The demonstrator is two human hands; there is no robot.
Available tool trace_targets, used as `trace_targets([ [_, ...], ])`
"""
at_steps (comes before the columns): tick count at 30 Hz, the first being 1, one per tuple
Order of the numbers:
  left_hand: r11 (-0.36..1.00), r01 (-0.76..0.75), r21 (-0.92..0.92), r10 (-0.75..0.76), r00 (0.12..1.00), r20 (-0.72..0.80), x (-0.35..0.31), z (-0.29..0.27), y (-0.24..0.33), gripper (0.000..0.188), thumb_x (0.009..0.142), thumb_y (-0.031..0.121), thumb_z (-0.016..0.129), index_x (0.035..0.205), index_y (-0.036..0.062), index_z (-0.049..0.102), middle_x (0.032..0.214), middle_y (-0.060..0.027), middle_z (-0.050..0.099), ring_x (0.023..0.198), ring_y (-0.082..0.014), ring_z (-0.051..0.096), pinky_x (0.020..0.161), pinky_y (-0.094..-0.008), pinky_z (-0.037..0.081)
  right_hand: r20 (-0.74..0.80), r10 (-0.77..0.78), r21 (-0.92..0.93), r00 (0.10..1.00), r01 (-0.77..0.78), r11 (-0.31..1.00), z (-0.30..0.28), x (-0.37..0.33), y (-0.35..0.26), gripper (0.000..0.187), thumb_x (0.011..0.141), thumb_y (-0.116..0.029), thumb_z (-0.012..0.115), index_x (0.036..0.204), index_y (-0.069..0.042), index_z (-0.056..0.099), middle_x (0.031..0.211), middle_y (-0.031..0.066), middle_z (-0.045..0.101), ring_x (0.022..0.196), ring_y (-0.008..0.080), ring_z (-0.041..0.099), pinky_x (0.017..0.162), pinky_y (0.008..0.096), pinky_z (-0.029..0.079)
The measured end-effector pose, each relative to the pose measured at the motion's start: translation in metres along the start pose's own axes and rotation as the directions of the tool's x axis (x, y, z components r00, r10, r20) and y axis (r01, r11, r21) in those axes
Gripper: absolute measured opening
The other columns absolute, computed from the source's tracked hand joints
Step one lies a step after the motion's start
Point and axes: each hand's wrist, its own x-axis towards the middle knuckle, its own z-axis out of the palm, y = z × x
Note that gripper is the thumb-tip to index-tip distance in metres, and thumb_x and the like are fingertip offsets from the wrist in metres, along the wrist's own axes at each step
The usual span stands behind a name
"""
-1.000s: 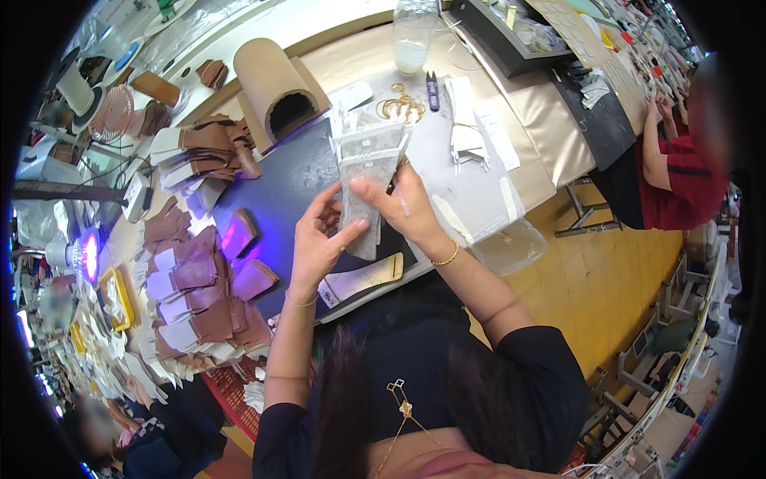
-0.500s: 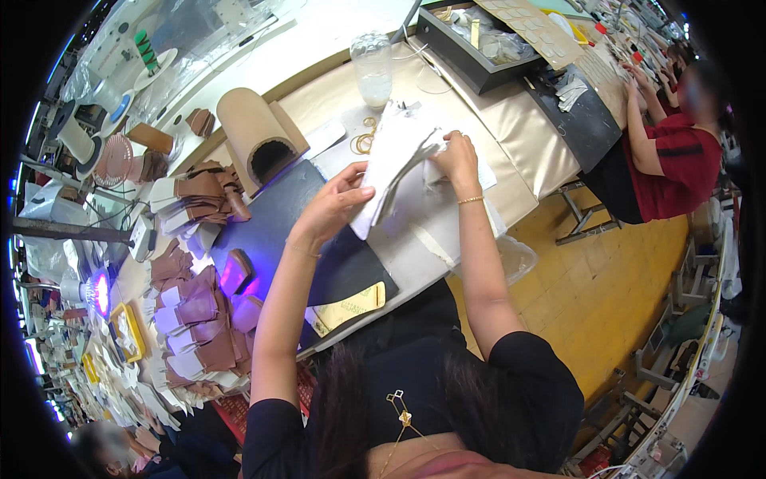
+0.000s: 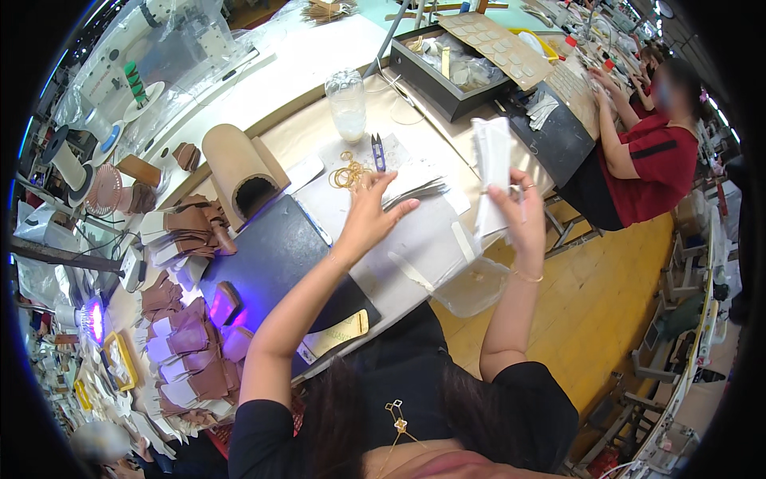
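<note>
gold rings, purple snips near left hand; bottle beyond

The premises are a workshop. Stacks of brown cut pieces cover the left of the bench, with a large spool and a green spool behind. Small snips lie near the middle. A co-worker in red occupies another station above a yellow floor.

– White bundles?
– Two.
– Bottles?
– One.
– Snips?
– One pair.
– Brown tubes?
– One.
– Purple lamps?
– One.
– Black trays?
– One.
– Gold rings?
– Several, too heaped to count exactly.
</note>
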Motion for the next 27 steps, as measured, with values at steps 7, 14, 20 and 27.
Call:
trace_targets([
  [7,0.588,0.093,-0.803,-0.266,0.96,-0.084,-0.114,-0.02,0.021,0.043,0.109,0.025,0.049,0.146,0.0022,0.044,0.127,-0.0093,0.062,0.111,-0.0161,0.063,0.097,-0.0318,0.054,0.43,-0.297,-0.162,0.853,0.396,0.904,0.142,-0.062,0.006,0.016,0.094,-0.01,0.071,0.105,0.001,0.065,0.099,0.016,0.065,0.09,0.0305,0.068,0.082,0.037,0.055],
  [14,0.604,0.009,-0.797,-0.373,0.887,-0.272,-0.188,-0.053,0.012,0.031,0.11,0.022,0.045,0.132,0.0006,0.051,0.112,-0.0093,0.065,0.094,-0.0147,0.067,0.083,-0.031,0.058,0.758,-0.378,-0.223,0.532,0.755,0.616,0.18,-0.093,-0.002,0.015,0.091,-0.011,0.065,0.102,-0.002,0.069,0.085,0.0102,0.061,0.079,0.0276,0.067,0.069,0.0379,0.055],
  [20,0.604,-0.003,-0.797,-0.367,0.887,-0.281,-0.203,-0.051,0.015,0.029,0.109,0.022,0.047,0.13,0.0018,0.051,0.107,-0.0069,0.064,0.089,-0.0117,0.065,0.077,-0.0278,0.057,0.809,-0.398,-0.163,0.433,0.816,0.555,0.18,-0.1,-0.013,0.016,0.085,-0.011,0.063,0.098,-0.004,0.069,0.082,0.0077,0.06,0.075,0.0249,0.067,0.066,0.036,0.055],
  [27,0.644,-0.023,-0.765,-0.348,0.882,-0.319,-0.206,-0.041,0.004,0.027,0.108,0.019,0.05,0.129,0.0024,0.051,0.107,-0.0077,0.064,0.088,-0.0137,0.065,0.076,-0.0283,0.056,0.863,-0.323,-0.191,0.388,0.843,0.502,0.167,-0.1,-0.025,0.01,0.084,-0.011,0.062,0.089,-0.004,0.066,0.084,0.0082,0.061,0.075,0.0259,0.068,0.064,0.0372,0.056],
])
